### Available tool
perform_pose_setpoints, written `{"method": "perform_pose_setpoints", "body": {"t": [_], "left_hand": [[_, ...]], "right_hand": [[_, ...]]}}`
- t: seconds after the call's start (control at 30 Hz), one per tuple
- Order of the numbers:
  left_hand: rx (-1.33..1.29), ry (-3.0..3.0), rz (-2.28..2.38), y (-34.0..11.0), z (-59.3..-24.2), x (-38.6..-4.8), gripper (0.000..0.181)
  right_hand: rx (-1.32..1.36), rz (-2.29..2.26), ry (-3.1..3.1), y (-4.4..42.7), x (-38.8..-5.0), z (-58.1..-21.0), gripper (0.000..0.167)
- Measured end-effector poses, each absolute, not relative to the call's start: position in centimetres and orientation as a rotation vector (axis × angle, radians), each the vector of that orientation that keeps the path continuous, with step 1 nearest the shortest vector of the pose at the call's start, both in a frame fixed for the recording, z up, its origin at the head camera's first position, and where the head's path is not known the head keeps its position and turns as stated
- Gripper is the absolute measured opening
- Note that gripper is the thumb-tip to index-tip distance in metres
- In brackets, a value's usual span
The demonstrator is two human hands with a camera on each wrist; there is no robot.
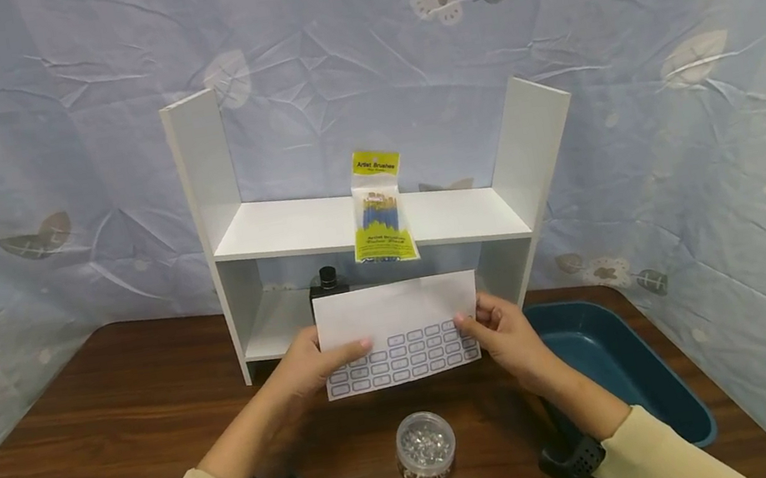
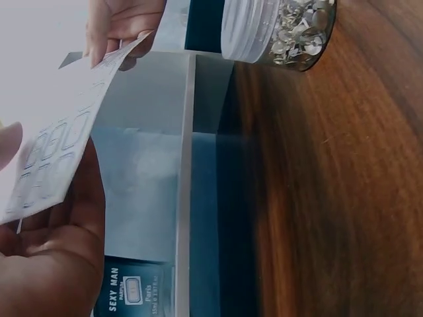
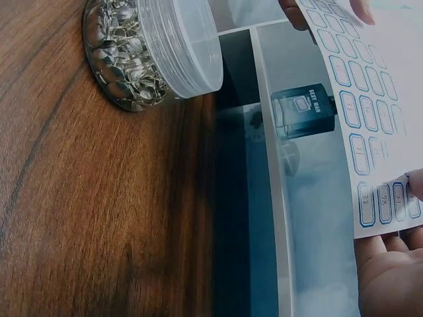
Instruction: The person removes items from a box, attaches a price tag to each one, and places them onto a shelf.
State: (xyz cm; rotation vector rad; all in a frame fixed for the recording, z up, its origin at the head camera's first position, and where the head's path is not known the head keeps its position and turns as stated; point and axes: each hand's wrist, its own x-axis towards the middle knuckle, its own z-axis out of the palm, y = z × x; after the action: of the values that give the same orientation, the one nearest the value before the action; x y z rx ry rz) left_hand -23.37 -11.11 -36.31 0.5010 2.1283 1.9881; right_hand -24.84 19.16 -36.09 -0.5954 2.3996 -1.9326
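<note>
A white sheet of blue-bordered sticker labels (image 1: 395,309) is held up in front of the shelf. My left hand (image 1: 312,361) pinches its left edge, thumb on the face and fingers behind. At the opposite edge my right hand (image 1: 509,336) grips it likewise. The labels fill the lower part; handwritten numbers show on some labels (image 3: 366,203) in the right wrist view. Below the sheet, a clear round jar (image 1: 426,450) of small shiny metal pieces stands on the table. Partly hidden behind the sheet is a dark bottle marked "SEXY MAN" (image 3: 304,112).
A white two-level shelf (image 1: 289,225) stands at the back of the brown wooden table (image 1: 122,452). A pack of artist brushes (image 1: 379,210) hangs over its upper board's front edge. To the right lies a teal tray (image 1: 600,355). Patterned cloth (image 1: 354,66) surrounds the table.
</note>
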Motion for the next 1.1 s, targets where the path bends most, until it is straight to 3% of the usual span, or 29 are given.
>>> {"method": "perform_pose_setpoints", "body": {"t": [0.43,0.67,0.8,1.1], "left_hand": [[0.557,1.992,2.01,-10.4,-37.1,-23.2,0.048],[0.452,2.011,2.039,-9.9,-37.2,-23.1,0.045],[0.389,2.005,2.09,-9.5,-37.4,-23.2,0.042],[0.334,1.989,2.129,-8.6,-37.1,-22.9,0.043]], "right_hand": [[-0.583,-1.883,2.444,18.6,-24.7,-36.0,0.037],[-0.527,-1.724,2.889,17.9,-24.2,-36.1,0.042],[-0.632,-1.625,3.207,17.5,-24.0,-36.0,0.046],[-1.138,-1.459,3.257,15.7,-22.8,-35.8,0.018]]}}
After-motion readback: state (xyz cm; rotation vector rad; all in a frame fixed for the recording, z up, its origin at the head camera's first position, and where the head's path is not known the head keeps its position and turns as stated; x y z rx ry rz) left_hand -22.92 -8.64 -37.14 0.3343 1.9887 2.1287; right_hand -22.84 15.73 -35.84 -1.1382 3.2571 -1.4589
